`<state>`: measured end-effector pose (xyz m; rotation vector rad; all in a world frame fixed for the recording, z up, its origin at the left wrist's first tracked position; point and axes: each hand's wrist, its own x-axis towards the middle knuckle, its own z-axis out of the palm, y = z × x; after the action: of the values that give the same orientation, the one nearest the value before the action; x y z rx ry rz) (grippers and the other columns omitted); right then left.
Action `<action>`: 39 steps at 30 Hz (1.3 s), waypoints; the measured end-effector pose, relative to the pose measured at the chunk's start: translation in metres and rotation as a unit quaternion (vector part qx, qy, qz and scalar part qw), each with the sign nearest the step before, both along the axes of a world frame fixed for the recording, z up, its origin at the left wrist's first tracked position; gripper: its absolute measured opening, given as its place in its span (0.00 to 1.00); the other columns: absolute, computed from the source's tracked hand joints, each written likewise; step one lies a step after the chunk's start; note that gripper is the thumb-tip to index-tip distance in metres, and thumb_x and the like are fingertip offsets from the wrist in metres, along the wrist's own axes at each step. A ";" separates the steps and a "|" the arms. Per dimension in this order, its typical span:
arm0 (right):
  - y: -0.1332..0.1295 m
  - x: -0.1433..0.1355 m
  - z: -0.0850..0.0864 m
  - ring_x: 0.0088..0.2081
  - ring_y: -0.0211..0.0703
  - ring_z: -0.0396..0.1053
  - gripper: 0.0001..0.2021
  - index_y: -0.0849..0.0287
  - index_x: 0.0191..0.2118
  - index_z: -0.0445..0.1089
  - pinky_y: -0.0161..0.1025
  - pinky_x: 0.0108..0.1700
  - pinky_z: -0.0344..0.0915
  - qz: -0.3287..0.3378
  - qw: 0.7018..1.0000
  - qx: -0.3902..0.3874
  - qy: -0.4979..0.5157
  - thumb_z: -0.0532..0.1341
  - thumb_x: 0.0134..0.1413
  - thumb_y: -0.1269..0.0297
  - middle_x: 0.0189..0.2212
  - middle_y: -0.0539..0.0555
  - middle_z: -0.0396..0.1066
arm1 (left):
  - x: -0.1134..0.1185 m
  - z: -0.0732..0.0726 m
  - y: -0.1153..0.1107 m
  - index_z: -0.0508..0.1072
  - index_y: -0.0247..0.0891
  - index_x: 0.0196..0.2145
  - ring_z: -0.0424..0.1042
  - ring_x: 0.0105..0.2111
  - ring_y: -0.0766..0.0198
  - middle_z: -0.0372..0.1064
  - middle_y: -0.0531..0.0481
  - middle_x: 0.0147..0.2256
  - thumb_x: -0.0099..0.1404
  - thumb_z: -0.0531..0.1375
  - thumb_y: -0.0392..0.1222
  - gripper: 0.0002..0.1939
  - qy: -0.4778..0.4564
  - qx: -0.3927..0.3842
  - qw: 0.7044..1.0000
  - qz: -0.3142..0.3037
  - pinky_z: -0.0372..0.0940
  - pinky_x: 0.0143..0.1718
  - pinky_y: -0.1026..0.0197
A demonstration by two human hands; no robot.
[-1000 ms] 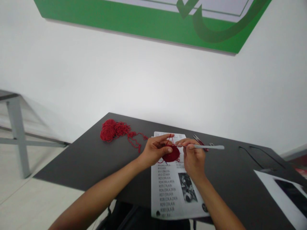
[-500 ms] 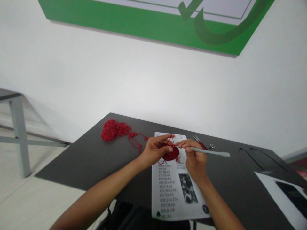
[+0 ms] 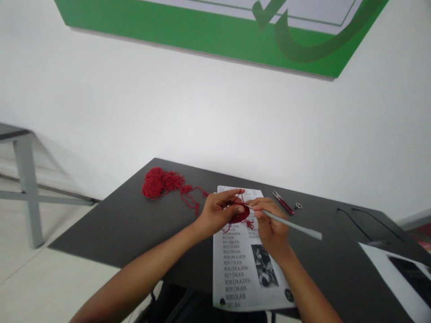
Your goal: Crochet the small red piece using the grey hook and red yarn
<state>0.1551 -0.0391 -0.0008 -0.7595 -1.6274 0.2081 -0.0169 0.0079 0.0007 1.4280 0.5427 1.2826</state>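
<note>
My left hand [image 3: 218, 208] pinches a round dark red crochet piece [image 3: 239, 215] between thumb and fingers, its index finger stretched out with red yarn looped over it. In my right hand [image 3: 272, 220] is a crochet hook [image 3: 299, 227] with a long pale grey handle, its metal tip at the upper edge of the piece. Short red yarn ends dangle below the piece. Both hands are above a printed pattern sheet [image 3: 232, 269] with rows of text and a photo. A strand leads left to a red yarn ball [image 3: 154, 183], partly loosened.
Red-handled thread snips [image 3: 283, 202] and a small ring-shaped item [image 3: 298, 206] lie beyond my right hand on the dark table [image 3: 117, 224]. Eyeglasses [image 3: 367, 231] and a white sheet with a dark device [image 3: 411, 273] are at the right. A wall stands behind the table.
The hook's handle end has swung downward, so the hook now slants more steeply. My right hand has shifted slightly left, and the crochet piece is tilted flatter.
</note>
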 end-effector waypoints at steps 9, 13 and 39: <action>0.006 0.004 0.004 0.39 0.49 0.78 0.06 0.50 0.44 0.73 0.52 0.45 0.72 -0.054 0.977 0.119 -0.168 0.61 0.65 0.68 0.37 0.53 0.79 | 0.000 0.000 0.002 0.81 0.34 0.48 0.76 0.27 0.64 0.80 0.46 0.30 0.55 0.72 0.42 0.22 0.033 0.032 0.998 0.044 0.72 0.31 0.62; 0.008 0.005 -0.002 0.44 0.50 0.77 0.12 0.51 0.50 0.73 0.52 0.49 0.71 -0.114 0.941 0.165 -0.273 0.64 0.62 0.72 0.43 0.57 0.80 | 0.004 -0.002 -0.001 0.80 0.33 0.50 0.74 0.26 0.66 0.80 0.46 0.30 0.56 0.72 0.45 0.25 -0.011 -0.029 0.999 0.035 0.70 0.27 0.65; 0.004 -0.009 0.000 0.46 0.49 0.80 0.05 0.49 0.36 0.77 0.48 0.51 0.76 -0.042 0.994 -0.099 -0.015 0.65 0.62 0.58 0.44 0.52 0.82 | -0.008 0.002 0.019 0.78 0.34 0.54 0.72 0.27 0.65 0.77 0.49 0.30 0.55 0.73 0.45 0.29 -0.037 -0.021 0.999 0.033 0.68 0.31 0.62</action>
<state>0.1466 -0.0347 -0.0006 -0.9834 -1.6156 0.3018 -0.0247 0.0272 0.0029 1.3330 0.5679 1.3641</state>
